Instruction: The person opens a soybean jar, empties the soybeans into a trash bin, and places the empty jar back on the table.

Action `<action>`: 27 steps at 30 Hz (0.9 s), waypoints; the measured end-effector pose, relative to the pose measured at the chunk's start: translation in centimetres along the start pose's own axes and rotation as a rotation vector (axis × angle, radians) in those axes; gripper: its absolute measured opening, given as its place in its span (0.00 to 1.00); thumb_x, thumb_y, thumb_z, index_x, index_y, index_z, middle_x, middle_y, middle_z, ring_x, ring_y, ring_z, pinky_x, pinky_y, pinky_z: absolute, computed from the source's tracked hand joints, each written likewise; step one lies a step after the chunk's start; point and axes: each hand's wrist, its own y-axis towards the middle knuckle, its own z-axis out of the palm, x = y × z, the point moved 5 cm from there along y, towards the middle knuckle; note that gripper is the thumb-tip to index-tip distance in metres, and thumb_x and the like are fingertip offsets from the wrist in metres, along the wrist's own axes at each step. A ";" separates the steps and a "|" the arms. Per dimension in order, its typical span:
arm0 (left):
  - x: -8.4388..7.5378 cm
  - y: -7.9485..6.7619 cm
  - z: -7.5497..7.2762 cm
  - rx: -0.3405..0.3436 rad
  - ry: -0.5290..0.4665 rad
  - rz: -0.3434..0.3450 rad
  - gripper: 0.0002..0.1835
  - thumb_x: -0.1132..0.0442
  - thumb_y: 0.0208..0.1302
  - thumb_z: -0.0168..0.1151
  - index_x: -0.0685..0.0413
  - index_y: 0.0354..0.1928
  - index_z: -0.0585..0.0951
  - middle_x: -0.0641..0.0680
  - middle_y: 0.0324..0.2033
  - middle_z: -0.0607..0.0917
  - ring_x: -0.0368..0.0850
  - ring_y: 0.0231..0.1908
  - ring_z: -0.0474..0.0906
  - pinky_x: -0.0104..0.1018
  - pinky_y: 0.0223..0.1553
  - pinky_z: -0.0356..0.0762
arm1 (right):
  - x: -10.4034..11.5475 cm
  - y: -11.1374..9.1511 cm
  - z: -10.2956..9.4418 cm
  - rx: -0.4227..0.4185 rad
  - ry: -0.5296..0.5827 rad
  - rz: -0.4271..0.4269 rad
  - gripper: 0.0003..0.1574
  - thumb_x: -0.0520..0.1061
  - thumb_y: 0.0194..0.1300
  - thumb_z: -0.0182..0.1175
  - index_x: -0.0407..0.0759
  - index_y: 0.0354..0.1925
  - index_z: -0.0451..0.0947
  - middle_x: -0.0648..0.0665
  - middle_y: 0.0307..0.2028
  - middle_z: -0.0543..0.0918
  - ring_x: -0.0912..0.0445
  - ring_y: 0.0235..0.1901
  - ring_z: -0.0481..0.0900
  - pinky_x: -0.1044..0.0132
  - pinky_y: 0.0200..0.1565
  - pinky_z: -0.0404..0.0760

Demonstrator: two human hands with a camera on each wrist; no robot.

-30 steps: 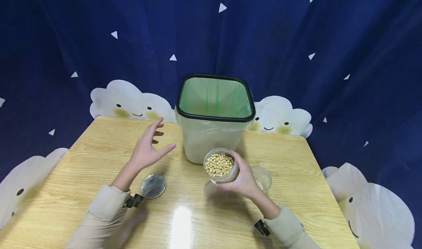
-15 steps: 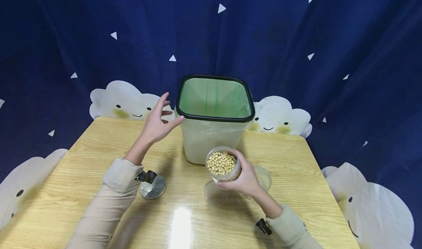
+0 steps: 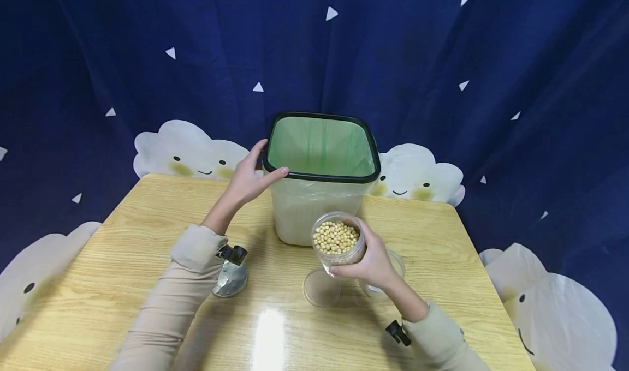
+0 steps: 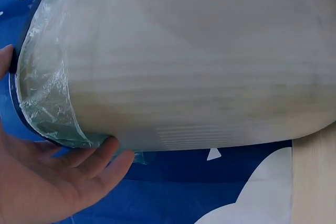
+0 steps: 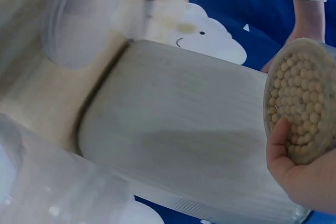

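My right hand (image 3: 375,259) grips a clear plastic jar (image 3: 339,259) full of round, pale yellow beans (image 3: 336,237), held above the table in front of the bin. In the right wrist view the beans (image 5: 296,93) show through the jar's base, with a fingertip against it. At the near left corner of a pale bin (image 3: 314,207) is my left hand (image 3: 244,183), its thumb at the black rim (image 3: 334,178) and its fingers spread along the left side. The left wrist view shows these fingers beside the folded edge of the green bin liner (image 4: 50,87).
A clear round lid (image 3: 321,288) lies on the wooden table (image 3: 422,327) below the jar. Behind my right hand stands a clear container (image 3: 396,263), partly hidden. The left sleeve overlaps a silvery round lid (image 3: 231,280). A dark blue curtain (image 3: 206,43) hangs behind the bin.
My left hand has moved forward and right, from over the table to the bin's rim. The right hand has shifted slightly right and up with the jar.
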 end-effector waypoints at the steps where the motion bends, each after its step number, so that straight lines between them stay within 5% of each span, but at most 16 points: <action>1: 0.0 0.0 0.0 -0.004 -0.009 -0.001 0.44 0.50 0.54 0.62 0.54 0.69 0.52 0.63 0.64 0.60 0.57 0.58 0.64 0.49 0.58 0.61 | -0.2 0.1 -0.2 0.000 0.003 -0.007 0.54 0.34 0.27 0.76 0.33 0.57 0.65 0.37 0.50 0.74 0.48 0.50 0.71 0.63 0.54 0.68; 17: 0.5 0.0 0.1 -0.016 -0.068 0.007 0.45 0.50 0.54 0.63 0.54 0.69 0.53 0.63 0.63 0.62 0.56 0.56 0.66 0.49 0.56 0.63 | 4.0 3.9 -5.8 -0.030 0.120 -0.029 0.48 0.25 0.32 0.68 0.26 0.56 0.63 0.35 0.52 0.70 0.58 0.49 0.70 0.73 0.52 0.68; 27: 0.3 -0.1 0.1 -0.021 -0.062 0.004 0.44 0.51 0.54 0.63 0.54 0.69 0.53 0.64 0.64 0.60 0.56 0.58 0.64 0.49 0.57 0.63 | 6.7 6.8 -8.6 -0.071 0.182 0.008 0.43 0.23 0.36 0.62 0.22 0.56 0.62 0.42 0.48 0.71 0.59 0.44 0.72 0.73 0.47 0.71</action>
